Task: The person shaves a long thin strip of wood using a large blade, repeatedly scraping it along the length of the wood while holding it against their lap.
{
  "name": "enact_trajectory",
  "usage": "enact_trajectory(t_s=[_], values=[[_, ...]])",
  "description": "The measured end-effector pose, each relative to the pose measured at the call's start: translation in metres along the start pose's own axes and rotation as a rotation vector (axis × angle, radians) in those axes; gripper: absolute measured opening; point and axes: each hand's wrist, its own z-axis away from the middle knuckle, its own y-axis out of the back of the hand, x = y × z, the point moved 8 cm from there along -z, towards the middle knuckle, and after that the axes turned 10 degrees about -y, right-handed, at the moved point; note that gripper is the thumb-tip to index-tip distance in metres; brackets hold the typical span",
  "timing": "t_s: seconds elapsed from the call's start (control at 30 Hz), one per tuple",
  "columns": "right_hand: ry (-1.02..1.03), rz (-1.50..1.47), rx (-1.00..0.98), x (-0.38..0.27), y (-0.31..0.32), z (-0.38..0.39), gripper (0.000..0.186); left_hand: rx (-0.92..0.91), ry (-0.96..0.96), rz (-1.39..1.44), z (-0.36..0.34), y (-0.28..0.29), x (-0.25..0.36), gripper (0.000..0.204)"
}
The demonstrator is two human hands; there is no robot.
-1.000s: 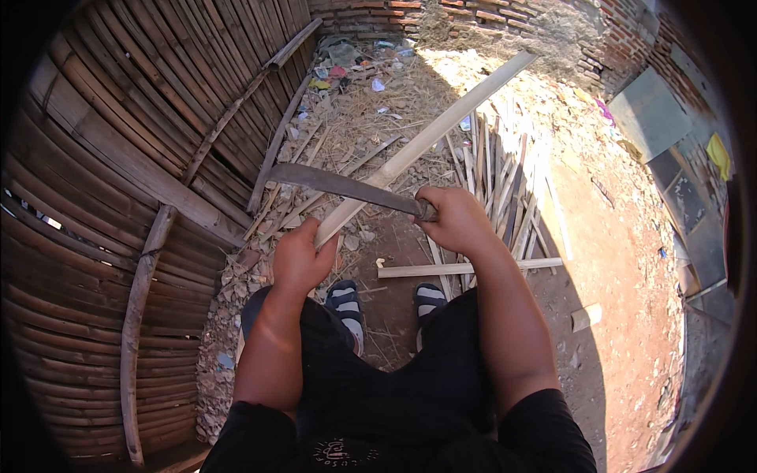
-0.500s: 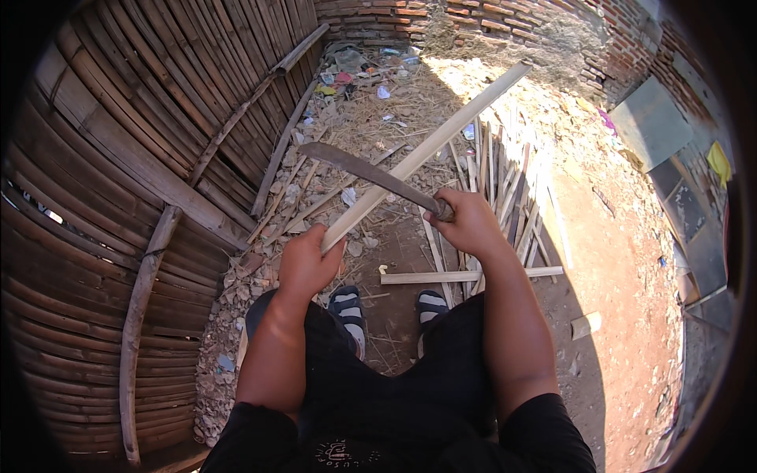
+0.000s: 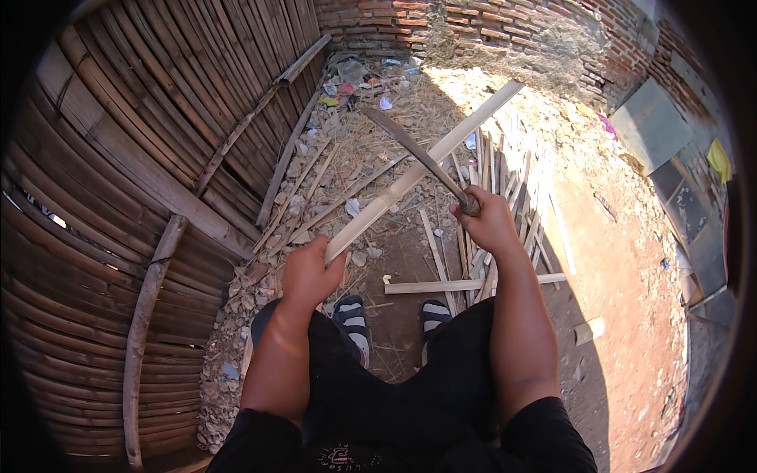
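Observation:
My left hand (image 3: 311,272) is closed on the lower end of a long, pale split bamboo strip (image 3: 485,113), which slants away up to the right. My right hand (image 3: 493,225) grips the handle of a dark machete (image 3: 402,137). Its blade crosses over the strip, pointing away to the upper left. Below and beyond my hands lies a pile of thin bamboo strips (image 3: 536,221), with one strip (image 3: 414,288) lying crosswise near my sandalled feet (image 3: 352,319).
A bamboo slat wall (image 3: 95,331) runs along the left, a brick wall (image 3: 505,24) across the back. Rubble and litter (image 3: 347,94) cover the back ground. Sheet panels (image 3: 639,122) lean at the right. A short bamboo piece (image 3: 590,331) lies on the dirt at the right.
The machete has swung so its tip is higher and farther right, and my right hand has moved right. My left hand and the strip have shifted slightly right, the far end lower.

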Motion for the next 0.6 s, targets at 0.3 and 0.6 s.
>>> enact_trajectory(t_s=[0.3,0.6], values=[[0.403,0.32,-0.299,-0.065,-0.067,0.038,0.031,0.063,-0.11,-0.076,0.001,0.003,-0.001,0.033],[-0.061,0.01,-0.005,0.013,0.003,-0.005,0.037,-0.025,0.048,0.005,-0.001,0.003,0.009,0.031]])
